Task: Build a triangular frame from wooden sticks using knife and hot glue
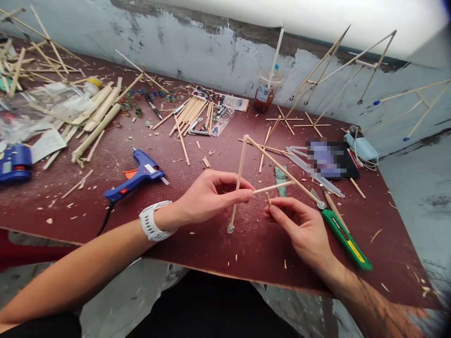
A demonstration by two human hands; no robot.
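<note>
My left hand (214, 195), with a white watch band on its wrist, pinches an A-shaped frame of thin wooden sticks (269, 158) where the crossbar meets the left leg. The frame's peak points away from me, and its two leg ends carry small glassy blobs. To the right, my right hand (299, 223) holds a short piece of wooden stick (268, 199) between thumb and fingertips, just below the crossbar and apart from it. A green utility knife (347, 241) lies beside my right hand. Left of my left hand rests a blue hot glue gun (137, 173).
Bundled wooden sticks (192, 115) and a drink cup with a straw (266, 91) stand toward the wall. Clear glue sticks (317, 171) lie right of the frame. Split bamboo (100, 126) and plastic bags (52, 103) cover the left. More stick frames (327, 70) lean against the wall.
</note>
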